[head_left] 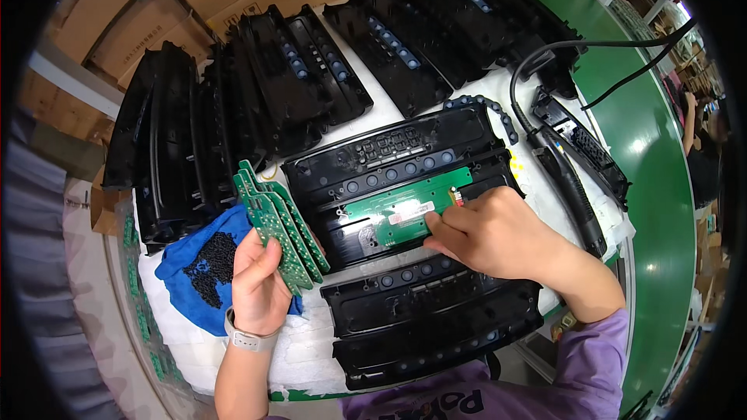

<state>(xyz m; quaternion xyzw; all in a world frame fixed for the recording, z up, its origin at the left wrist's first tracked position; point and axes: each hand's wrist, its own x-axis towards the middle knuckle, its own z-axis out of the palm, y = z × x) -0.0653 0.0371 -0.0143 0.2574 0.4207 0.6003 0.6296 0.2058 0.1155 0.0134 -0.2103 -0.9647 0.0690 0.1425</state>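
Upright in my left hand (257, 284) is a small stack of green circuit boards (272, 229), with the thumb closed over the near faces. Another green circuit board (369, 208) lies in the open black plastic housing (342, 243) in front of me. My right hand (498, 233) is closed at that board's right side, thumb and forefinger at its edge beside a small white connector (454, 196). The other right fingers curl under and are partly hidden. Blue-grey round buttons (391, 176) line the housing above the board.
Nearer me lies a second black housing (436, 319). Black screws (210, 268) rest on a blue cloth (183, 253) at left. Several black housings (288, 85) stand along the back. A corded electric screwdriver (572, 194) lies at right, beside a green table (657, 264).
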